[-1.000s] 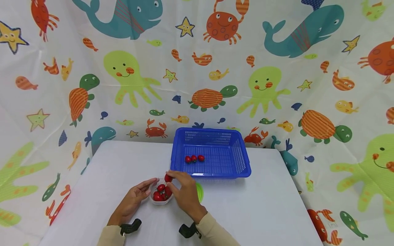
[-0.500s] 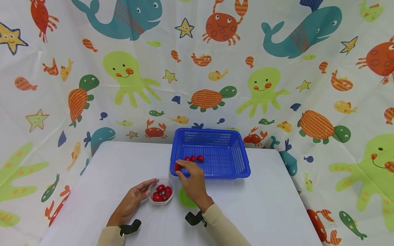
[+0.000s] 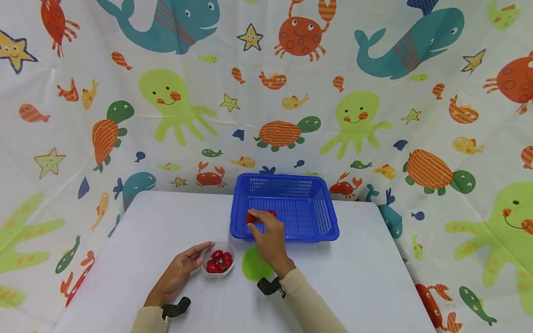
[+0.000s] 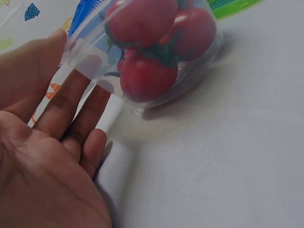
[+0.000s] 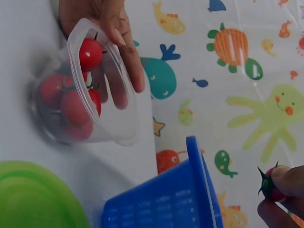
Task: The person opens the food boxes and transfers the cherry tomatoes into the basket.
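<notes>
The right hand (image 3: pixel 269 233) pinches a tomato (image 5: pixel 269 186) between thumb and fingertips over the near-left part of the basket (image 3: pixel 301 222), a light hold that probably spares the fruit. The left hand (image 3: pixel 180 269) rests its mostly straight, relaxed fingers against the tub (image 3: pixel 215 275) off the basket's near-left corner, seemingly to steady it. Since half a second ago, the tomato has moved farther in from the basket's near rim, baring more of the lid (image 3: pixel 251 266) in front of the basket.
</notes>
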{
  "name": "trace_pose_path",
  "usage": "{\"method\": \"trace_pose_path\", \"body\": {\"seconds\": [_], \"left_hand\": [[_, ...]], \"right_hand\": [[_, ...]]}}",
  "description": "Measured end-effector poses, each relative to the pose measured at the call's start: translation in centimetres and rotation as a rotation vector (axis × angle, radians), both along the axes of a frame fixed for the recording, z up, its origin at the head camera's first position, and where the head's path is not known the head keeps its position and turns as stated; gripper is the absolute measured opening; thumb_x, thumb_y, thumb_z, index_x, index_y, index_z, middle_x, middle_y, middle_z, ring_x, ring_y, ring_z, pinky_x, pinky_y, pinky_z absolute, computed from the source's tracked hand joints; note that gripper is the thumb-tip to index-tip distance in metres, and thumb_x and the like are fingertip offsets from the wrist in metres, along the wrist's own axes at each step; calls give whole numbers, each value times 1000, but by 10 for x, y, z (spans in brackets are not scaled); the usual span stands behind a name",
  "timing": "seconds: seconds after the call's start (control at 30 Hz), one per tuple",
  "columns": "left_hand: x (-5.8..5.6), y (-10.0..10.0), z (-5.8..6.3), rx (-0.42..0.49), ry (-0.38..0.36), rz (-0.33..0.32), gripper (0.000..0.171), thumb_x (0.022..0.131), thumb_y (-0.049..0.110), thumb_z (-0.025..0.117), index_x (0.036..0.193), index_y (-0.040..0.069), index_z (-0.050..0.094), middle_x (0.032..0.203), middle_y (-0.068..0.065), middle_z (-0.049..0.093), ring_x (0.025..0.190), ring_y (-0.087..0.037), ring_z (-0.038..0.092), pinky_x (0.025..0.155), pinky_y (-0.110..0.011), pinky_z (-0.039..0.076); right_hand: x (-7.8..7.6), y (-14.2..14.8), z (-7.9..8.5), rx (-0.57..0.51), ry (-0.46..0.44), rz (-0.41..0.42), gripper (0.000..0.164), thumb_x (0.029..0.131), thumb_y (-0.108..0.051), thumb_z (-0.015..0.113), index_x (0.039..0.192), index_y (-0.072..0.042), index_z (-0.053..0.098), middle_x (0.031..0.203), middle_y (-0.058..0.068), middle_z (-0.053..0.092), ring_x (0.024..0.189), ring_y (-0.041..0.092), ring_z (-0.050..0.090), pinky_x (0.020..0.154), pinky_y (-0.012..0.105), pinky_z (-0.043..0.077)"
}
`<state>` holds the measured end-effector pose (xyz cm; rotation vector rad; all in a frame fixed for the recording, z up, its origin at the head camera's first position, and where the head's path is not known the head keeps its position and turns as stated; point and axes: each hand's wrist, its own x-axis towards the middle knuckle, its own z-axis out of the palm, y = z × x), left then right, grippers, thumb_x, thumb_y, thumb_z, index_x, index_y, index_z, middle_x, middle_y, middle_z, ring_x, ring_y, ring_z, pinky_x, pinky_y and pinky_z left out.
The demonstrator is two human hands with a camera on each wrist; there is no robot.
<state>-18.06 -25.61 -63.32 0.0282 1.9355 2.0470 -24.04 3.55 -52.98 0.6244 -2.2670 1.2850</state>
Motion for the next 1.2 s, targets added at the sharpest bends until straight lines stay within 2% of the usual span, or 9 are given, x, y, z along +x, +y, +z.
{"method": "trace_pose_path", "body": {"seconds": [0.13,0.33,0.47,0.77,0.93,1.03,1.2], "left_hand": [[0,0,0,9,-2,-3,55,110,22,60,162,12,44,170,-8,43,137,20,47,109,-4,37],[0,-2,-1,11,12,-13,53,111,20,58,162,11,44,170,-7,44,138,19,46,109,-3,37],[0,-2,0,5,10,-13,53,111,21,58,162,12,45,170,-6,44,138,19,46,109,-3,37],[0,-2,1,3,7,-12,55,110,22,59,162,11,45,169,-5,44,138,18,47,109,-3,37],[0,-1,1,4,6,-12,55,110,22,60,162,11,44,169,-5,45,138,19,47,109,-3,37],[-1,-1,0,4,1,-10,56,109,22,61,162,11,44,169,-4,45,137,19,46,109,-3,37],[-1,-1,0,6,-3,-13,55,110,22,60,162,12,44,170,-5,43,137,20,46,108,-3,37]], "right_hand": [[-7,6,-2,-3,16,-21,40,89,-2,84,128,-6,76,121,9,79,94,20,77,87,35,65],[-19,17,0,-26,37,-34,39,87,2,84,126,-4,76,119,12,79,89,24,77,85,44,65],[-25,25,3,-36,19,-47,38,88,2,83,125,-3,77,114,13,79,87,27,77,80,46,65],[-39,42,8,-54,-79,-68,36,90,-1,82,126,-8,78,117,11,80,88,26,79,68,30,62],[-48,50,9,-41,-139,-88,37,91,0,82,126,-9,78,120,11,80,90,29,79,68,25,60],[-54,56,8,-25,-210,-102,37,93,-3,81,128,-12,77,122,9,79,93,30,78,68,25,58],[-63,65,6,-26,-336,-126,35,94,-6,81,126,-19,79,122,6,80,95,28,78,71,32,62]]}}
